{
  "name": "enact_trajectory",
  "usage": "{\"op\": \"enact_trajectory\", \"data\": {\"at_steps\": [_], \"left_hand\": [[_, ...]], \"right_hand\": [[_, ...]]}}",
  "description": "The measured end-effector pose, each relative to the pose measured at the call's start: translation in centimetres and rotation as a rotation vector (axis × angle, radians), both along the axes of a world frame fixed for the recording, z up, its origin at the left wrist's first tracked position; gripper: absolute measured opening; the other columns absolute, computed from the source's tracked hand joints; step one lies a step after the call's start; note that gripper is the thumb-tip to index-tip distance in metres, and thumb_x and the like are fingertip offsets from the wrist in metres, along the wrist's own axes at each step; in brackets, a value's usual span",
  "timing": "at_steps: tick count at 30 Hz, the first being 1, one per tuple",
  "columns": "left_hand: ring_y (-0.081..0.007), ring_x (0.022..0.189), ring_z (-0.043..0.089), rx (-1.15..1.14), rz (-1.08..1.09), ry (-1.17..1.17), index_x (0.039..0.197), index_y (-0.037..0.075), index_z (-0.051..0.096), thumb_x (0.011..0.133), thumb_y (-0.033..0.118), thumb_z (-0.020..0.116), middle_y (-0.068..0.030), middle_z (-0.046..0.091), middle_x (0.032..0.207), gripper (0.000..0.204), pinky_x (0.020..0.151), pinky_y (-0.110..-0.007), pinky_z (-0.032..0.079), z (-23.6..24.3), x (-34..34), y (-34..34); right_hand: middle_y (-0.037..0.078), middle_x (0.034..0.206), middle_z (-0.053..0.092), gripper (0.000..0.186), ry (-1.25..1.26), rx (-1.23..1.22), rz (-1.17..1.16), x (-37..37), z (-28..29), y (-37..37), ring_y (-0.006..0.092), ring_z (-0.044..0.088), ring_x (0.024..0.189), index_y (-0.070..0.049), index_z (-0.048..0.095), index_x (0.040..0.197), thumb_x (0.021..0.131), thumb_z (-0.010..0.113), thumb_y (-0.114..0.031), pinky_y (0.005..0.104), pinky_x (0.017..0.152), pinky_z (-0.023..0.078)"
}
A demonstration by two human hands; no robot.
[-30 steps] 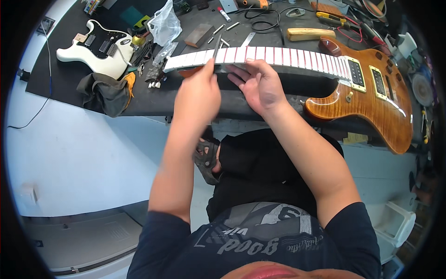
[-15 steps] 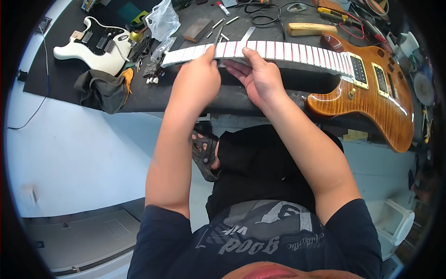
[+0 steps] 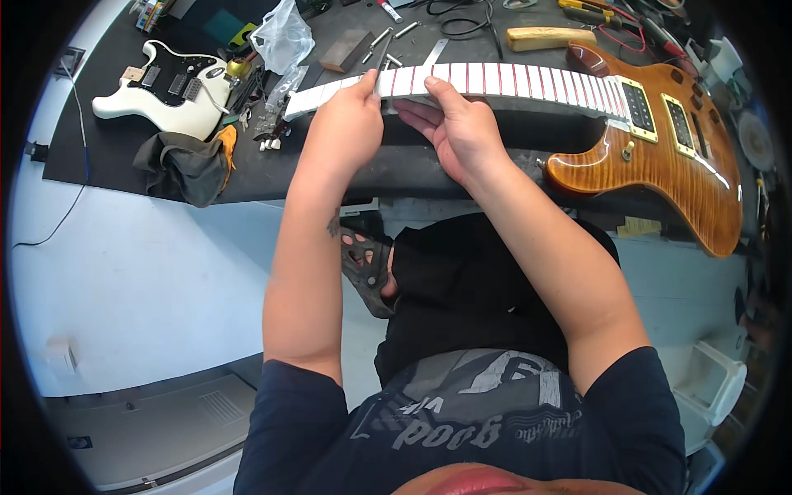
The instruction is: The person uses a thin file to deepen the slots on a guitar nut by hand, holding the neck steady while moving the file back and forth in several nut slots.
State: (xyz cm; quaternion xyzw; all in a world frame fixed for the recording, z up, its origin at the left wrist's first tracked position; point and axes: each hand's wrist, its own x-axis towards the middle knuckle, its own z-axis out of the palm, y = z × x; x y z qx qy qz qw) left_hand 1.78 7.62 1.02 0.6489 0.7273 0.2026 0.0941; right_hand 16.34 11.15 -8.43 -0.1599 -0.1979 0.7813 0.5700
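Note:
An amber flame-top electric guitar point(image 3: 652, 161) lies across the bench. Its neck point(image 3: 511, 79) points left, the fingerboard covered in white strips with reddish fret lines between them. My left hand point(image 3: 351, 120) is closed at the neck's left part, pinching a slim file-like metal tool point(image 3: 384, 58) that crosses the fingerboard. My right hand point(image 3: 462, 132) grips the neck, thumb on the near edge of the fingerboard and fingers underneath. Beyond the neck, a flat metal strip point(image 3: 436, 53) sticks out near my right thumb.
At the left lie a white guitar body point(image 3: 165, 91) and a dark cloth point(image 3: 186, 165). Behind the neck are a plastic bag point(image 3: 282, 37), a dark block point(image 3: 346, 51), small metal rods, a black cable point(image 3: 454, 29) and a wooden block point(image 3: 549, 38). Pliers and wires crowd the far right.
The whole view has shifted slightly, so bench and guitar neck sit higher in the picture. My left hand, blurred before, now shows sharply. Both hands keep their grips.

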Motion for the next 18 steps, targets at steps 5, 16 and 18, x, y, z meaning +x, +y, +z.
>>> {"op": "enact_trajectory", "data": {"at_steps": [5, 16, 18], "left_hand": [[-0.0497, 0.094, 0.076, 0.085, -0.043, -0.143, 0.157, 0.002, 0.058, 0.109, 0.008, 0.056, -0.0350, 0.070, 0.096, 0.049, 0.081, -0.047, 0.058, -3.7, 2.7, -9.6], [-0.0360, 0.093, 0.076, 0.004, -0.015, -0.066, 0.159, 0.001, 0.056, 0.112, 0.015, 0.053, -0.0297, 0.076, 0.106, 0.048, 0.088, -0.045, 0.057, -1.0, 1.4, -2.9], [-0.0440, 0.085, 0.077, 0.115, -0.078, -0.105, 0.159, 0.003, 0.056, 0.110, 0.011, 0.055, -0.0316, 0.074, 0.095, 0.050, 0.083, -0.046, 0.059, -3.0, 2.0, -6.9]], "right_hand": [[0.021, 0.136, 0.073, 0.037, -0.058, -0.006, -0.050, 2.1, -1.9, 1.0, 0.0362, 0.072, 0.128, 0.005, 0.063, 0.138, 0.113, 0.065, -0.023, 0.0524, 0.117, 0.054], [0.021, 0.135, 0.073, 0.041, -0.035, 0.012, 0.011, 1.4, -0.5, 0.3, 0.0350, 0.071, 0.125, 0.009, 0.064, 0.137, 0.112, 0.067, -0.024, 0.0510, 0.115, 0.055], [0.020, 0.134, 0.073, 0.041, -0.053, -0.005, -0.029, 2.2, -1.0, 0.4, 0.0347, 0.071, 0.125, 0.008, 0.064, 0.137, 0.112, 0.067, -0.024, 0.0512, 0.115, 0.055]]}}
